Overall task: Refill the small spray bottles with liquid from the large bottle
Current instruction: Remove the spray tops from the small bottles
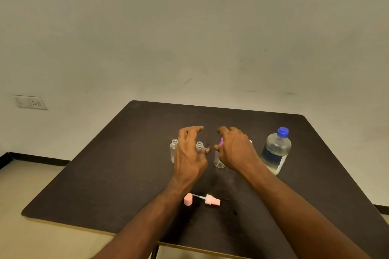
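Dark brown table (105, 174) against a pale wall (189, 27), with a socket plate (30, 102) low on the left.

Left hand (190, 153) raised over the middle of the table, fingers spread and loosely bent, grasping nothing. Right hand (235, 149) beside it, fingers likewise loose and slightly curved, nothing visibly held — though fingertips partly hidden behind the knuckles. Thumbs of the two hands close together, not touching.

Behind the left hand, two small clear spray bottles, both upright and uncapped: one (173, 150) at the hand's left edge, the other (200, 147) showing only its open neck between fingers and thumb. Third small bottle (219, 161) upright under the right hand, a pink-purple top (221, 141) peeking out above it; contact with the hand impossible to tell. Possibly a further bottle behind the right hand's far side — too hidden to be sure.

Large bottle (275, 151) upright well right of the hands, blue cap (282, 132) on, clear liquid inside, label facing left.

Near the table's front edge, between the forearms: pink cap (188, 199) standing on end, and just beside it a pink spray pump head (212, 199) lying on its side, thin dip tube pointing towards the cap.
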